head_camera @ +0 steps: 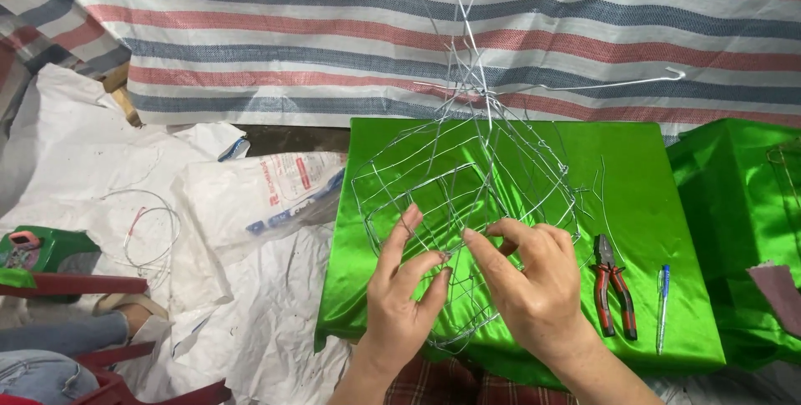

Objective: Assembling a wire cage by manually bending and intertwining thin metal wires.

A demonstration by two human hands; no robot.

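Striped tarp, red, white and blue, hangs behind the green satin-covered table. White plastic sheeting covers the ground left of that table, with a printed white sack on it. A silver wire frame, a cage-like lattice, stands on the table's near left part, loose strands rising above it. Left hand pinches a lower frame wire, fingers partly curled. Right hand grips an adjoining wire, thumb and forefinger closed on it. Red-handled pliers lie on the table right of the frame; blue pen just beyond them.
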